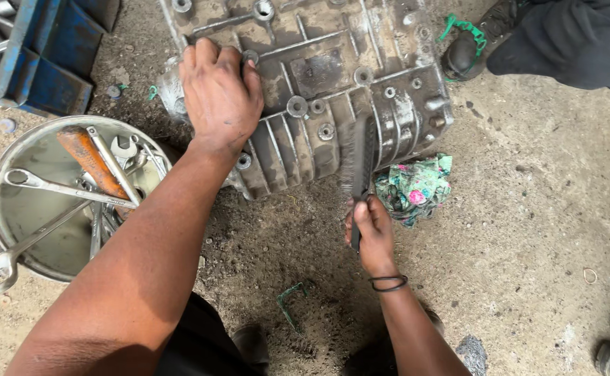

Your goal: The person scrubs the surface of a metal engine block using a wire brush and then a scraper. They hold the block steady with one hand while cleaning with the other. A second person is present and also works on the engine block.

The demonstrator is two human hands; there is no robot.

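At frame centre, the left hand (220,94) presses flat, fingers spread, on a ribbed metal casing (333,90); the right hand (371,233) grips a wire brush (361,167) against it.

A metal casing (333,90) lies on the ground (528,244) at the top middle, with the left hand (220,94) flat on its left part and the right hand (371,233) just below its lower edge, holding a wire brush (361,163) whose bristles lie against that edge. A rag (415,186) lies on the ground touching the casing's lower right corner, just right of the brush. To the left of the casing sits a round pan (12,216) with spanners (54,186) and a hammer (92,160) in it, and behind the pan, at the top left, stands a metal frame (47,63).
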